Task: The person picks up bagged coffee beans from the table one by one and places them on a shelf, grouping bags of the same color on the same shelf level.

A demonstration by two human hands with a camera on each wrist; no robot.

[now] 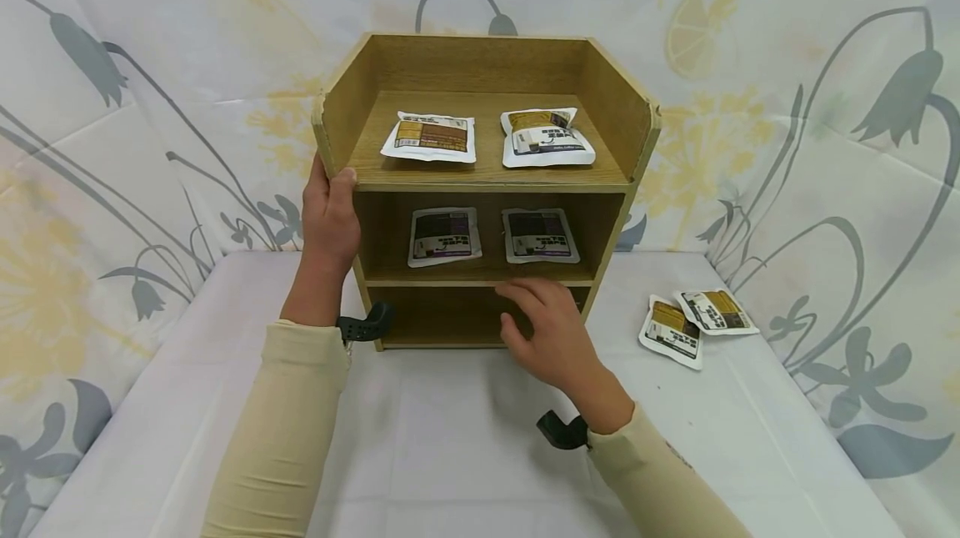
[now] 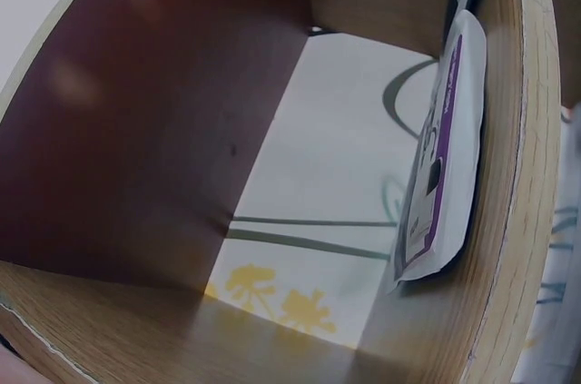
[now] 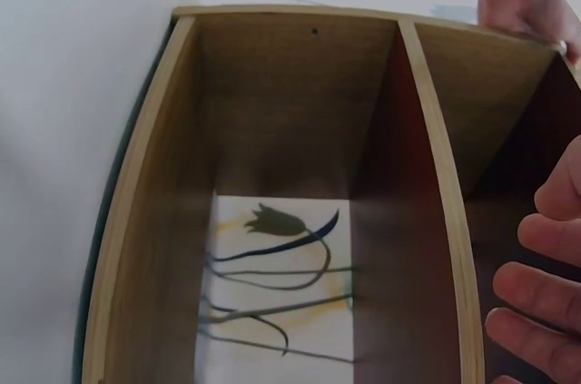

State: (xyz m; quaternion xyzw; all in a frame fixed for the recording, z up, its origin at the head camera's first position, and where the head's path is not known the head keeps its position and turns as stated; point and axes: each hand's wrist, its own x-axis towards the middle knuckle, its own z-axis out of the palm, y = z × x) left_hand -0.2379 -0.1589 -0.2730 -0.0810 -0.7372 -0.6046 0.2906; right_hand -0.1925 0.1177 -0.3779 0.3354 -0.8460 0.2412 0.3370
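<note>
A wooden three-tier shelf point(image 1: 480, 67) stands on the white cloth. My left hand point(image 1: 330, 217) grips its left side panel, thumb at the front edge by the top board. In front of the middle board's edge hovers my right hand point(image 1: 551, 334), fingers loosely bent and holding nothing. Two white pouches with orange-brown and yellow labels, the left pouch point(image 1: 431, 138) and right pouch point(image 1: 547, 142), lie on the top tier. The middle tier carries two dark-labelled pouches, one left point(image 1: 445, 236) and one right point(image 1: 540, 236). In the right wrist view, the bottom compartment point(image 3: 300, 103) shows a patterned backdrop behind it.
Two more pouches with yellow-brown labels, the nearer pouch point(image 1: 672, 331) and the overlapping pouch point(image 1: 717, 312), lie on the cloth right of the shelf. A flower-printed curtain point(image 1: 750, 62) hangs behind and along both sides. Black straps are on both wrists.
</note>
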